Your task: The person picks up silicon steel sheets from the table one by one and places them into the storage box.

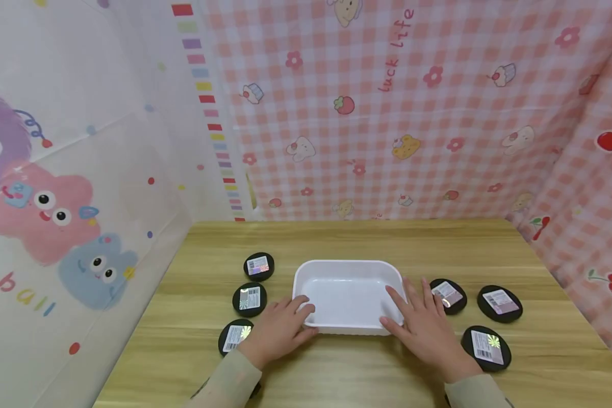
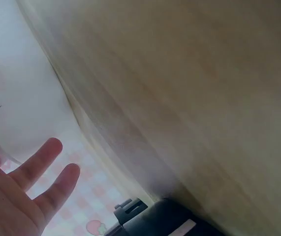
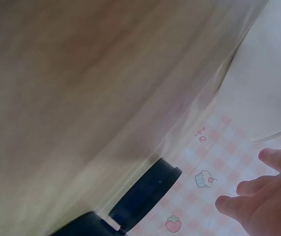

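Note:
A white rectangular tray (image 1: pixel 348 330) with rounded corners sits mid-table with its inside bare in the head view. At its left side, my left hand (image 1: pixel 280 327) rests on the rim, a finger or two over the edge and the thumb by the front wall. My right hand (image 1: pixel 429 335) lies at the right side, fingers spread and mostly straight, index finger and thumb over the rim. Both wrist views catch the pale tray wall beside extended fingers: the left hand (image 2: pixel 10 199) and tray (image 2: pixel 27 88), the right hand (image 3: pixel 273 196) and tray (image 3: pixel 265 83).
Black round discs with white labels lie either side of the tray: a left column with a far disc (image 1: pixel 259 267), a middle disc (image 1: pixel 250 300) and a near disc (image 1: pixel 232 335), and a right group including an outer disc (image 1: pixel 500 304). Patterned cloth (image 1: pixel 367 124) hangs behind the wooden table (image 1: pixel 352 241).

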Demonstrator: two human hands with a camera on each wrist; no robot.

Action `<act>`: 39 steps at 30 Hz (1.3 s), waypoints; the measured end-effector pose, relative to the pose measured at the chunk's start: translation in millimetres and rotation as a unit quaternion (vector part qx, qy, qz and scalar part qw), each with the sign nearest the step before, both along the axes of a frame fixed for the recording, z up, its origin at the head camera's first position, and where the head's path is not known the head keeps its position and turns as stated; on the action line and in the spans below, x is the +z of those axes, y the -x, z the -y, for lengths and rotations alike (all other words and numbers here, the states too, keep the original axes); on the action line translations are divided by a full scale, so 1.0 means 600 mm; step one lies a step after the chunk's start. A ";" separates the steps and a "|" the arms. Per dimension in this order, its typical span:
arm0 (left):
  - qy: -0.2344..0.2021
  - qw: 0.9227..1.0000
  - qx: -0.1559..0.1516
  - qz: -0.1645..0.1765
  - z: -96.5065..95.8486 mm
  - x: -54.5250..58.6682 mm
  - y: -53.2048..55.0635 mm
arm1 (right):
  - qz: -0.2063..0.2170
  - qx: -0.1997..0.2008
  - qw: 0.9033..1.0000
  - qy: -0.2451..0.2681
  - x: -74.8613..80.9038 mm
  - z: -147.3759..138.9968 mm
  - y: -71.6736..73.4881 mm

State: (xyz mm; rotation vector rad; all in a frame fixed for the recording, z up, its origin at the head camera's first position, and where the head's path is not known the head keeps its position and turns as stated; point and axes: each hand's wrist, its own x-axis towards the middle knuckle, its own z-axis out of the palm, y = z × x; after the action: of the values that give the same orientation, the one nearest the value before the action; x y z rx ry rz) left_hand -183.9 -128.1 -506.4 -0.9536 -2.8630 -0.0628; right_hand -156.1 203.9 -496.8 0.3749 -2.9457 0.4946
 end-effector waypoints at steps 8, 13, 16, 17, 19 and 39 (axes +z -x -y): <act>0.009 1.000 -0.012 -0.001 0.002 0.006 -0.004 | 0.002 -0.004 1.000 0.001 0.004 -0.008 -0.007; 0.019 1.000 -0.013 -0.007 0.003 0.004 -0.003 | -0.019 -0.001 1.000 -0.011 0.003 -0.015 -0.007; 0.015 1.000 -0.018 -0.020 0.003 0.001 -0.003 | -0.036 -0.002 0.999 -0.022 0.002 -0.020 -0.008; 0.012 0.999 -0.020 -0.024 0.003 0.001 -0.003 | -0.039 -0.003 0.999 -0.025 0.001 -0.022 -0.009; 0.010 0.999 -0.022 -0.031 0.003 0.001 -0.003 | -0.037 -0.007 0.999 -0.025 0.001 -0.026 -0.011; -0.001 0.999 -0.031 -0.040 -0.002 -0.002 -0.004 | -0.030 -0.051 0.998 -0.029 0.006 -0.076 -0.031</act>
State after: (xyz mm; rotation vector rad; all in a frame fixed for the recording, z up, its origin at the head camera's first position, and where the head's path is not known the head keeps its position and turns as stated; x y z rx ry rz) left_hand -181.6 -127.1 -507.5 -1.0200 -2.7605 -0.0336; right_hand -137.3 249.6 -493.2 0.2383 -2.9085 0.3798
